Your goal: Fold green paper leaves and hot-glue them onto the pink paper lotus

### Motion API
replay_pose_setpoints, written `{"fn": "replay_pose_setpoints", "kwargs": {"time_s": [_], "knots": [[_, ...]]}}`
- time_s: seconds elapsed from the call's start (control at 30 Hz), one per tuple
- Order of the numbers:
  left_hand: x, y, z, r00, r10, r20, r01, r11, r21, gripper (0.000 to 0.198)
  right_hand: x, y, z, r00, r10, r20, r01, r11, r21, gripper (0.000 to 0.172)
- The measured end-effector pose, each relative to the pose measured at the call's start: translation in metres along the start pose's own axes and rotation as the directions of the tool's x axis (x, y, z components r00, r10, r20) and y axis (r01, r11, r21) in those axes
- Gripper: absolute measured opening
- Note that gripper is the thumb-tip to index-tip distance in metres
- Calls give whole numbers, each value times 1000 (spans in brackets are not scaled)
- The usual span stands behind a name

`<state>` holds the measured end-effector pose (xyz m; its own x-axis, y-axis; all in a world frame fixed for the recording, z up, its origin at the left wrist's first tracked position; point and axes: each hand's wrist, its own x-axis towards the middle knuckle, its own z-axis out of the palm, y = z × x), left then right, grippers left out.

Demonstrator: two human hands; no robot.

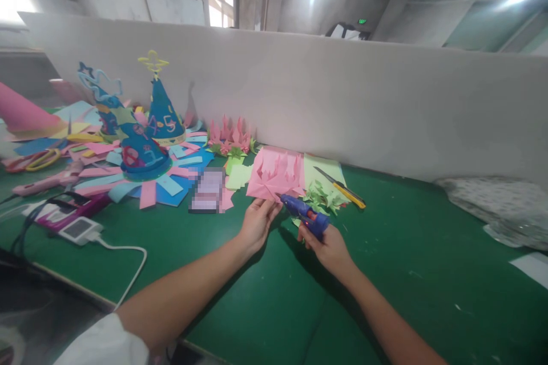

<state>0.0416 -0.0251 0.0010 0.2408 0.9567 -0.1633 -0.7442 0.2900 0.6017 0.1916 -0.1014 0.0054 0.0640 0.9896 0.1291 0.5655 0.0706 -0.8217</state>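
My right hand (pixel 329 248) is wrapped round a blue glue gun (pixel 305 215), whose nozzle points left toward my left hand. The fingers of my left hand (pixel 257 225) are pinched together at the lower edge of a pink paper sheet (pixel 274 168); a small pink piece shows by the fingertips, too small to make out fully. Folded pink paper shapes stand on that sheet. Just right of it lie a pale green sheet (pixel 321 168), cut green paper leaves (pixel 323 198) and a yellow-handled knife or scissors (pixel 349 194).
Decorated blue cone hats (pixel 162 108) stand at the left among paper strips. A pink paper crown (pixel 231 136) is near the partition (pixel 342 102). Also on the green table (pixel 385 274) are a phone (pixel 208 190), a power strip (pixel 77 217) with cables, and a plastic bag (pixel 500 205).
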Motion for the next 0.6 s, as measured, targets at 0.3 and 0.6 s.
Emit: {"fn": "replay_pose_setpoints", "kwargs": {"time_s": [0.3,0.6], "knots": [[-1,1,2,1000,-3,4,3,1000,21,13,0,-5,-1,999,-25,-22,25,1000,-14,40],[-1,3,1,1000,11,6,-12,1000,17,12,0,-5,0,999,-5,-47,4,1000,-11,41]]}}
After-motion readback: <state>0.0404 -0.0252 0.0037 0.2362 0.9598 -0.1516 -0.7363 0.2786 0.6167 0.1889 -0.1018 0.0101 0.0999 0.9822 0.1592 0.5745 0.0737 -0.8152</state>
